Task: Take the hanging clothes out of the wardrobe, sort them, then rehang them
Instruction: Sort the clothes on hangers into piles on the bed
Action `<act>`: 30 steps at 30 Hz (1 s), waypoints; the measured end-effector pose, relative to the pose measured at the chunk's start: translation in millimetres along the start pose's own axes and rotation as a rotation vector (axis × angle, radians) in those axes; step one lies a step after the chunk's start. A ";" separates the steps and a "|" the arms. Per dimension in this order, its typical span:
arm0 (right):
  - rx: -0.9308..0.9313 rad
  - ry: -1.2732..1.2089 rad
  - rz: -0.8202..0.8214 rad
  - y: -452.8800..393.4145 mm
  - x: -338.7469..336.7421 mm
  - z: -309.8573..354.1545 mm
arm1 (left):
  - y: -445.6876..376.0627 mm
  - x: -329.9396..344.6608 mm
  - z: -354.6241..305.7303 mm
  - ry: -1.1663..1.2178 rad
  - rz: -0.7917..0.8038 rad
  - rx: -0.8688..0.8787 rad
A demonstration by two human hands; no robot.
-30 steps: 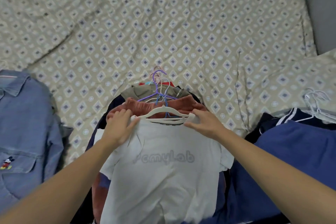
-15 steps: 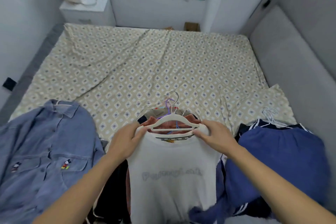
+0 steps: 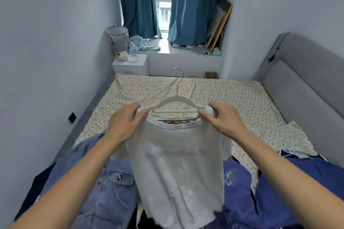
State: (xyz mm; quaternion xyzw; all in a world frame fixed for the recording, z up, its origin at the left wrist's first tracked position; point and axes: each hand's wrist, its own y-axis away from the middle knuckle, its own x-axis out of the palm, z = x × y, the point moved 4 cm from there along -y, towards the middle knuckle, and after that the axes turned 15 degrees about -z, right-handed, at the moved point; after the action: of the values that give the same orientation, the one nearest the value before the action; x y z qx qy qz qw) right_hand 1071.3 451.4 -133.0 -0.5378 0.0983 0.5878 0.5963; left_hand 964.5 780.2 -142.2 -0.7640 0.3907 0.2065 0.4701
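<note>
Hands, two of them, hold up one white cotton T-shirt (image 3: 178,169) on one white plastic hanger with a metal hook (image 3: 176,102), lifted clear above the bed. The left hand (image 3: 123,124) pinches the left shoulder of the shirt over the hanger's end, thumb and fingers closed on the cloth. The right hand (image 3: 222,119) grips the right shoulder the same way, fingers curled over the cloth and the hanger tip. The hanger hook points up and away, tilted slightly to the left. The shirt hangs straight down between the two forearms, with faint grey lettering across the chest and a black printed band inside the collar.

Below and to the left lies one blue denim shirt with a small cartoon mouse patch on its pocket (image 3: 104,188), spread on the near part of the bed. To the right lies a heap of dark blue garments (image 3: 279,188); how many it holds cannot be told. A few thin white wire hangers (image 3: 292,148) show at its far edge, their number unclear.

The bed sheet, beige with a blue diamond print (image 3: 223,95), covers the mattress. One grey padded headboard (image 3: 301,83) runs along the right. One white bedside cabinet (image 3: 130,66) stands at the far left, and one checked laundry basket (image 3: 119,40) sits behind it. Two teal curtains (image 3: 193,5) hang at the window, parted in the middle.
</note>
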 end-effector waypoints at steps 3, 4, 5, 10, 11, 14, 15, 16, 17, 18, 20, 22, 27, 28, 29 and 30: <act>-0.080 -0.048 -0.017 -32.7 5.5 36.5 | -15.4 -47.4 9.2 -0.050 -0.071 -0.001; -0.106 -0.070 -0.026 -42.2 9.1 49.1 | -19.2 -63.0 13.1 -0.065 -0.095 -0.003; -0.131 -0.095 -0.037 -50.9 13.2 62.7 | -22.2 -78.4 18.0 -0.086 -0.119 -0.006; -0.233 -0.133 -0.070 -75.1 34.9 129.7 | -28.4 -143.6 52.1 -0.180 -0.203 -0.027; -0.241 -0.129 -0.071 -77.7 40.0 143.1 | -28.3 -155.0 60.2 -0.187 -0.221 -0.027; -0.236 -0.128 -0.078 -85.1 55.6 179.2 | -31.3 -181.8 88.1 -0.205 -0.250 -0.007; -0.239 -0.126 -0.088 -86.5 61.5 189.8 | -33.4 -188.0 98.4 -0.208 -0.253 0.005; -0.239 -0.121 -0.097 -87.5 68.1 200.0 | -36.0 -193.5 110.0 -0.208 -0.253 0.015; -0.237 -0.108 -0.102 -87.4 75.1 210.5 | -39.2 -197.8 122.2 -0.203 -0.250 0.023; -0.232 -0.089 -0.104 -86.0 82.3 221.1 | -42.4 -201.1 135.6 -0.192 -0.242 0.032; -0.205 -0.051 -0.104 -79.5 97.0 242.0 | -47.4 -206.1 164.3 -0.153 -0.212 0.050; -0.180 -0.042 -0.103 -69.6 111.2 263.2 | -49.0 -212.7 194.7 -0.128 -0.174 0.070; -0.096 0.022 -0.115 -37.0 142.0 308.6 | -35.2 -235.2 253.1 -0.051 -0.081 0.102; -0.074 0.031 -0.113 -27.8 146.5 316.0 | -31.5 -239.1 261.4 -0.049 -0.065 0.108; -0.057 0.028 -0.105 -18.9 150.0 323.1 | -26.7 -242.6 269.3 -0.049 -0.052 0.112; -0.049 0.021 -0.101 -11.2 152.2 330.5 | -21.6 -246.1 276.8 -0.051 -0.041 0.111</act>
State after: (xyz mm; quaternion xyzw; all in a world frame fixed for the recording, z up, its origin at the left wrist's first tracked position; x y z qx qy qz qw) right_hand 954.2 795.3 -108.3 -0.5626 0.0630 0.5534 0.6110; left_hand 846.0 1128.4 -93.0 -0.7390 0.3738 0.1942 0.5258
